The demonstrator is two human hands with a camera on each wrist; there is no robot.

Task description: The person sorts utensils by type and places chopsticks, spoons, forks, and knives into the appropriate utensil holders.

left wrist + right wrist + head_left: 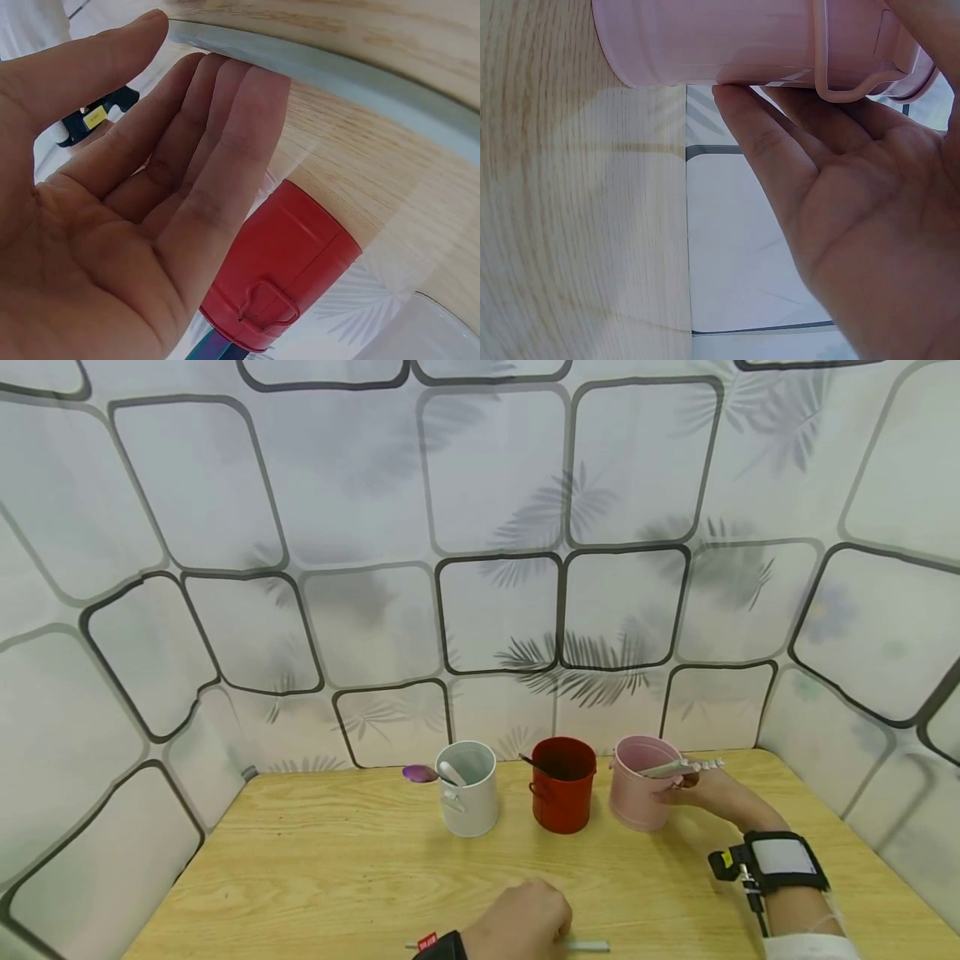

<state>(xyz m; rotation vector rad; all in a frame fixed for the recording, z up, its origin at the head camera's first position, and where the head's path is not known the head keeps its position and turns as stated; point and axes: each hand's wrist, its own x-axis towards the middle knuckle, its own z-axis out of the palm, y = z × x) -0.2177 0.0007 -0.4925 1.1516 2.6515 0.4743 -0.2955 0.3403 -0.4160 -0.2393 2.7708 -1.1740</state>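
My left hand [521, 918] pinches a thin pale grey-green rod [337, 67] low over the front of the table, thumb tip on one side and curved fingertips on the other. Part of the rod is hidden behind the hand in the head view. Further right, my right hand [712, 793] grips the side of a pink bucket [636, 806]; its fingertips lie along the wall beside the wire handle [847, 90]. A pale utensil with a bumpy end [682, 767] leans out of that bucket above the hand.
A red bucket [562, 814] stands left of the pink one, with a dark handle [534, 764] sticking out. Beside it, a white bucket [476, 814] holds a purple spoon [420, 773] and a white utensil [450, 772]. Patterned cloth [375, 627] hangs behind the wooden table [322, 860].
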